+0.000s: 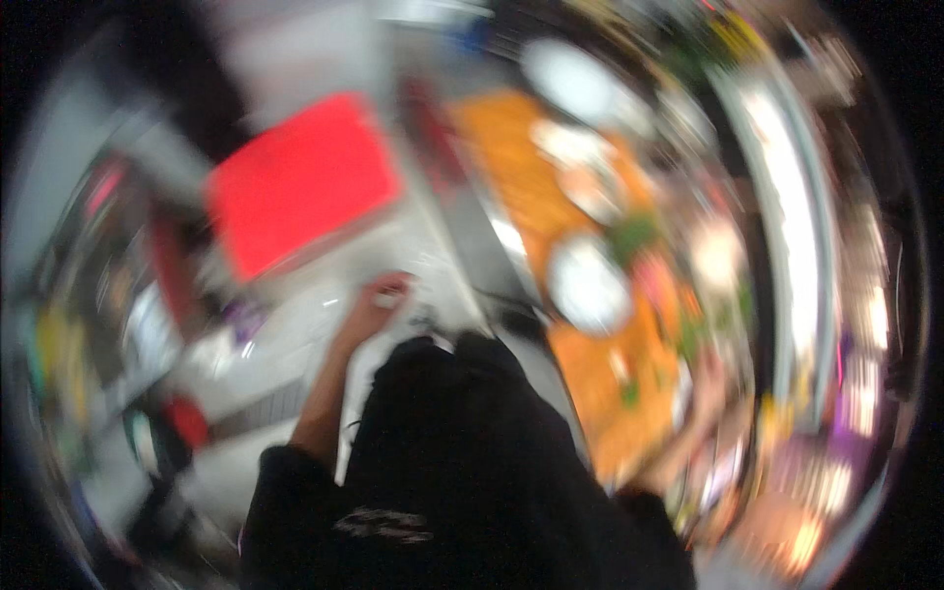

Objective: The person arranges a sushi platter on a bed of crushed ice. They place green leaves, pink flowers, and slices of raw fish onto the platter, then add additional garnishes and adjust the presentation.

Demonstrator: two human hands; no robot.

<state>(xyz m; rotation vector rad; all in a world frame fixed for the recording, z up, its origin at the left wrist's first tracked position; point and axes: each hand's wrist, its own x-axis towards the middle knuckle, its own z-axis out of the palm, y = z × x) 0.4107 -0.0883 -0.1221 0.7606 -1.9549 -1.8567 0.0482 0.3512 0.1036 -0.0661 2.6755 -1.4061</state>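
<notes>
Strong motion blur softens the whole view. My left hand (383,299) hangs out over the pale floor (295,332) with its fingers curled. A small pale patch shows inside the curl, and I cannot tell whether it is a held thing or the floor behind. My right hand (708,383) reaches over the far side of an orange-brown worktop (597,398), beside a blurred white thing (682,394); whether it grips that is unclear. A round white plate (590,284) lies on the worktop, with green leafy pieces (634,230) and a pink piece (653,276) close by.
A bright red box or lid (306,184) stands on the floor ahead to my left. Farther along the worktop are another dish (590,188) and a large white oval dish (571,81). A grey metal edge (487,243) runs along the worktop's near side. A dark floor grate (258,409) lies to the left.
</notes>
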